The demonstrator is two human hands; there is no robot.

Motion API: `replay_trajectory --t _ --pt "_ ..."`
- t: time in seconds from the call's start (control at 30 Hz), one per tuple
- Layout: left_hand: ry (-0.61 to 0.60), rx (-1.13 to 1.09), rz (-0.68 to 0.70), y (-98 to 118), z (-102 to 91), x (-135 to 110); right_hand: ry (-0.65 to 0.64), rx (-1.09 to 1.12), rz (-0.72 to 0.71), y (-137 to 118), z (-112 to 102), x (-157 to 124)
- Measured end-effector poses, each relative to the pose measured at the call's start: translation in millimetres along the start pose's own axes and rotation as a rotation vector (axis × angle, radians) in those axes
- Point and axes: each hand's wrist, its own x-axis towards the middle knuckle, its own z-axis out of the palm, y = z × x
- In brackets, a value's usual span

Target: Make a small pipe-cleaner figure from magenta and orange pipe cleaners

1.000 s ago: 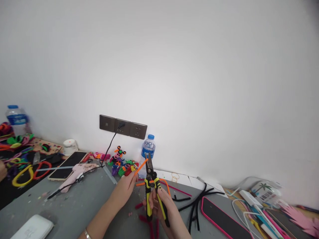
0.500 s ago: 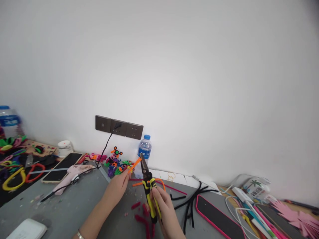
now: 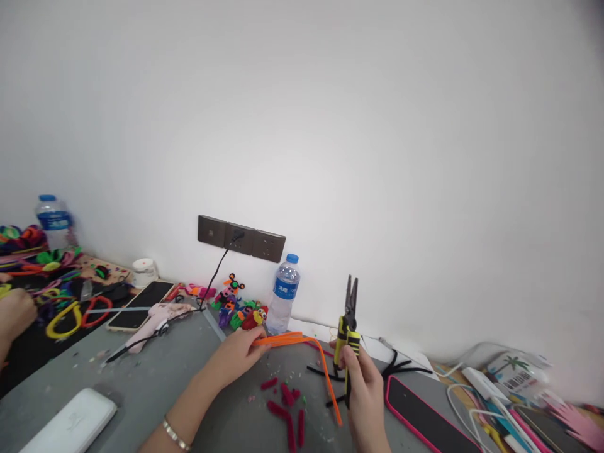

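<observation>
My left hand (image 3: 238,355) pinches one end of a bent orange pipe cleaner (image 3: 309,358), which runs right and then down over the grey table (image 3: 155,384). My right hand (image 3: 363,390) grips the yellow-and-black handles of a pair of pliers (image 3: 348,327), held upright with the jaws pointing up, well to the right of the orange piece. Short red pipe-cleaner pieces (image 3: 285,402) lie on the table between my hands. Black pipe cleaners (image 3: 396,365) lie just behind my right hand.
A water bottle (image 3: 284,296) and small pipe-cleaner figures (image 3: 236,308) stand by the wall sockets (image 3: 240,238). A pink glue gun (image 3: 153,321), a phone (image 3: 139,303) and coloured loops lie left. Another person's hand (image 3: 14,314) shows at far left. A pink-cased phone (image 3: 425,418) and cables lie right.
The pliers have moved away to the right, off the orange pipe cleaner, and stand upright. My left hand has lowered the orange piece toward the table. The view has shifted slightly.
</observation>
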Motion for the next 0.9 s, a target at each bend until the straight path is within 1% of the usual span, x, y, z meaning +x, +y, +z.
replay_trajectory --t 0.1,0.17,0.2,0.27,0.33,0.43,0.53,0.6,0.7,0.8,0.9 --pt "-0.119 -0.009 0.006 -5 -1.6 -2 0.096 -0.065 -0.003 -2 -5 4" --pt "-0.18 -0.032 0.007 -8 -2.7 -2 0.122 -0.1 -0.022 -3 -10 8" --pt "-0.191 -0.039 0.016 -8 -3.6 -2 0.129 -0.119 -0.034 -3 -13 9" --pt "-0.169 -0.015 0.036 -8 -5.7 -2 0.141 -0.15 -0.066 -1 -21 13" --pt "-0.109 0.048 0.044 -6 -6.9 -1 0.142 -0.186 -0.122 2 -30 17" --pt "-0.023 0.103 0.022 -4 -2.6 2 0.132 -0.328 -0.303 5 -40 21" --pt "0.023 0.121 -0.001 -4 8.3 5 0.119 -0.488 -0.504 4 -44 23" --pt "0.034 0.177 -0.014 -4 15.5 8 0.102 -0.552 -0.558 2 -43 24" --pt "0.041 0.241 -0.046 -2 23.0 11 0.097 -0.616 -0.526 2 -42 24" --pt "0.051 0.257 -0.057 -2 27.5 15 0.086 -0.661 -0.396 6 -40 25" --pt "0.057 0.273 -0.038 -4 31.3 18 -0.003 -0.708 -0.262 11 -39 24"
